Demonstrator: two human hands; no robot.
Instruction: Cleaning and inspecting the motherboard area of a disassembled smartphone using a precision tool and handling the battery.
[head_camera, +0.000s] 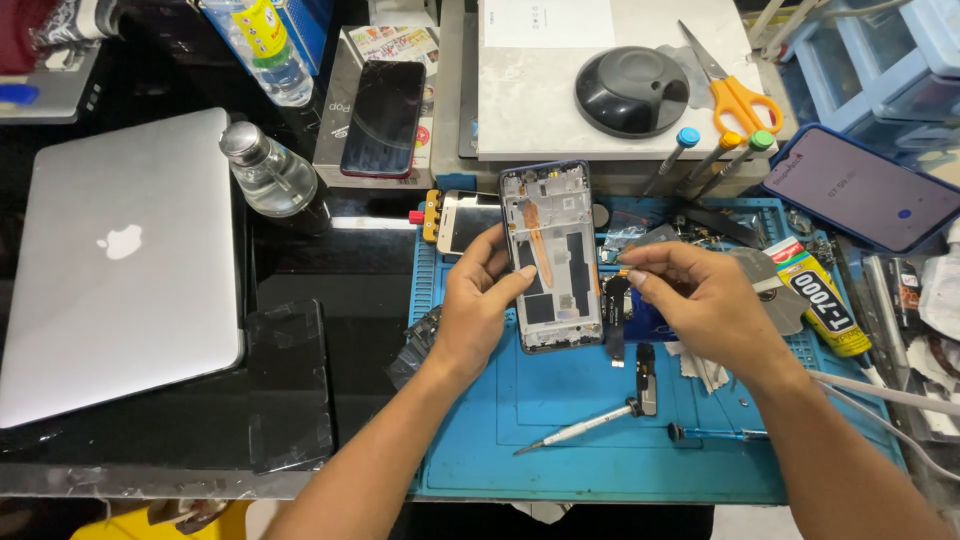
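Observation:
My left hand (478, 305) grips the left edge of an opened phone frame (553, 250), held upright over a blue work mat (560, 450), with its bare insides and an orange flex strip facing me. My right hand (700, 300) pinches a small dark flex part (616, 300) just right of the frame, close to its edge. Below it a thin black strip hangs down toward the mat. A slim screwdriver (575, 432) and a small black part (647, 378) lie on the mat under my hands.
A closed silver laptop (120, 260) lies at left beside a glass bottle (265, 175). A dark phone (384, 117) rests on a box behind. Orange-handled scissors (735, 95), a black dome (630, 90), a glue tube (820, 300) and a lit phone (862, 187) sit at right.

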